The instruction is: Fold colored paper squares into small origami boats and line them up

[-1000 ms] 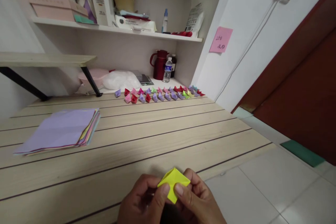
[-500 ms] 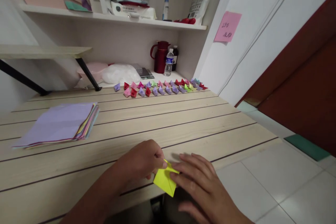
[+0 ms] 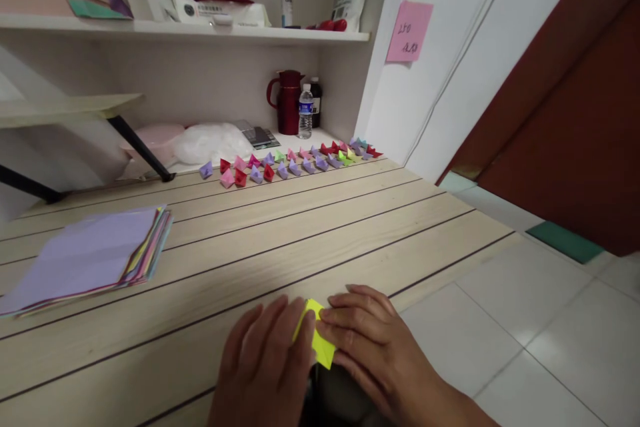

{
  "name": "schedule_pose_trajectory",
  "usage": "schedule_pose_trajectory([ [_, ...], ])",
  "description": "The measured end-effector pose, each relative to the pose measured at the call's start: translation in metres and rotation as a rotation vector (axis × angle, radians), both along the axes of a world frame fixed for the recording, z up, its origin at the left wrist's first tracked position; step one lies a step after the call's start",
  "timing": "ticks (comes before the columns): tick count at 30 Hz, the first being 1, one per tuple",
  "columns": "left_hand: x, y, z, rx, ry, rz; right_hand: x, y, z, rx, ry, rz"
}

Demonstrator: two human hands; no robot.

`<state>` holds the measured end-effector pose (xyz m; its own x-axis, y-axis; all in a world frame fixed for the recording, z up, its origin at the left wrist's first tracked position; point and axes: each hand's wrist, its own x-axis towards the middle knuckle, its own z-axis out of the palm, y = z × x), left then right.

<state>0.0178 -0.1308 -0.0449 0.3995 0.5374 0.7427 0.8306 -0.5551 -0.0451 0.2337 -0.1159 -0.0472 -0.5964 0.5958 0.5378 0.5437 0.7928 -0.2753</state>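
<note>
A small piece of folded yellow paper (image 3: 324,350) lies at the table's front edge, between my two hands. My left hand (image 3: 273,350) grips its left side, the thumb on top and the other fingers curved beyond it. From the right, my right hand (image 3: 367,340) has its fingertips pressed on the paper's upper right part, with the thumb lower down near its edge. My fingers cover parts of the paper's left and right sides.
Rows of small folded paper pieces (image 3: 283,171) in several colours line the table's back. A stack of coloured paper sheets (image 3: 100,247) lies left. Behind stand a red jug (image 3: 289,103) and a water bottle (image 3: 305,113). The table (image 3: 240,233) ends at right above tiled floor.
My left hand has turned from a pinch at the paper's top to lie along its left side. The paper now shows narrower. The camera view has shifted slightly.
</note>
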Motion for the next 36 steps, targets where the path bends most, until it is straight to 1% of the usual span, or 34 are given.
schedule_pose_trajectory([
  [3, 0.003, -0.006, -0.013, 0.003, 0.211, -0.041, 0.0, 0.0, 0.002, 0.005, 0.012, 0.0],
  [4, 0.003, -0.007, -0.016, 0.0, 0.225, -0.039, 0.0, 0.0, 0.002, -0.001, 0.011, 0.009],
  [5, 0.002, -0.007, -0.019, -0.008, 0.201, -0.034, 0.001, 0.0, 0.002, -0.018, 0.008, 0.021],
  [7, -0.002, -0.008, -0.023, -0.021, 0.069, -0.032, 0.003, -0.001, 0.002, -0.063, 0.013, 0.039],
  [8, -0.004, -0.009, -0.024, -0.035, 0.06, -0.045, 0.004, -0.002, 0.002, -0.084, 0.023, 0.04],
  [11, -0.011, -0.013, -0.022, -0.069, 0.156, -0.115, 0.006, -0.004, 0.005, -0.139, 0.054, 0.019],
  [15, -0.012, -0.014, -0.015, -0.174, 0.047, -0.094, 0.005, -0.005, 0.01, -0.202, 0.052, -0.028],
  [18, -0.011, -0.014, -0.013, -0.22, 0.0, -0.075, 0.001, -0.004, 0.012, -0.193, 0.065, -0.041],
  [22, -0.011, -0.017, -0.018, -0.191, 0.003, -0.024, -0.003, -0.004, 0.01, -0.187, 0.093, -0.039],
  [26, -0.007, -0.021, -0.019, -0.128, -0.023, 0.049, -0.005, -0.006, 0.012, -0.246, 0.11, -0.074],
  [28, -0.004, -0.022, -0.017, -0.128, -0.054, 0.083, -0.007, -0.007, 0.014, -0.276, 0.12, -0.102],
  [32, -0.001, -0.021, -0.013, -0.178, -0.06, 0.107, -0.014, -0.007, 0.018, -0.299, 0.125, -0.173],
  [36, 0.001, -0.019, -0.011, -0.278, -0.047, 0.161, -0.021, -0.003, 0.021, -0.319, 0.084, -0.238],
])
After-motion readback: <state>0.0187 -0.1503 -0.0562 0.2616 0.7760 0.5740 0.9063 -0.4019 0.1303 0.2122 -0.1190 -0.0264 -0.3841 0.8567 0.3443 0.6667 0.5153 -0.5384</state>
